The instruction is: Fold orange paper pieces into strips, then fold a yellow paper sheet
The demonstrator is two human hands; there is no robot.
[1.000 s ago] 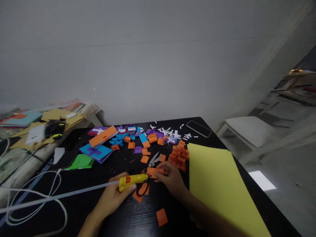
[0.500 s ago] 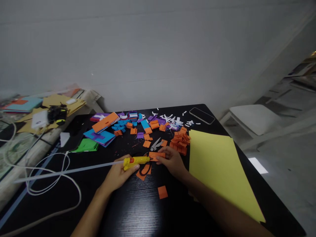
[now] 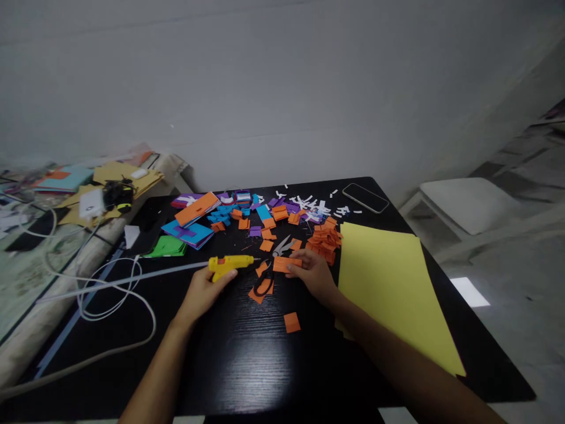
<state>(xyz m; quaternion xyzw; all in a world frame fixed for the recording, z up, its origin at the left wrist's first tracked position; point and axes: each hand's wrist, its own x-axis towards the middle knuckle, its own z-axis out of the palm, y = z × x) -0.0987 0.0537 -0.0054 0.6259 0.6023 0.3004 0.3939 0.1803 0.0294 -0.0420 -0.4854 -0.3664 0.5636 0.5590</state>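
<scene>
My left hand (image 3: 203, 292) is closed around the handle of a yellow hot glue gun (image 3: 232, 263), its nozzle pointing right. A long translucent glue stick (image 3: 154, 274) sticks out of the gun's back. In my right hand (image 3: 315, 275) an orange paper strip (image 3: 285, 264) is pinched between thumb and fingers, just right of the nozzle and apart from it. Scissors (image 3: 263, 286) with dark handles lie open beneath, partly hidden by the strip. A small orange paper square (image 3: 292, 322) lies nearer to me on the black table (image 3: 247, 365).
Behind my right hand is a heap of folded orange pieces (image 3: 324, 240). Yellow sheets (image 3: 384, 288) lie at right, a phone (image 3: 365, 198) at the back corner. White paper scraps (image 3: 311, 204) and blue packets (image 3: 188, 231) are spread behind. A white cable (image 3: 148, 306) loops at left.
The glue gun has drawn back to the left, its nozzle leaving the orange strip. My right hand still holds the strip. The view has shifted slightly.
</scene>
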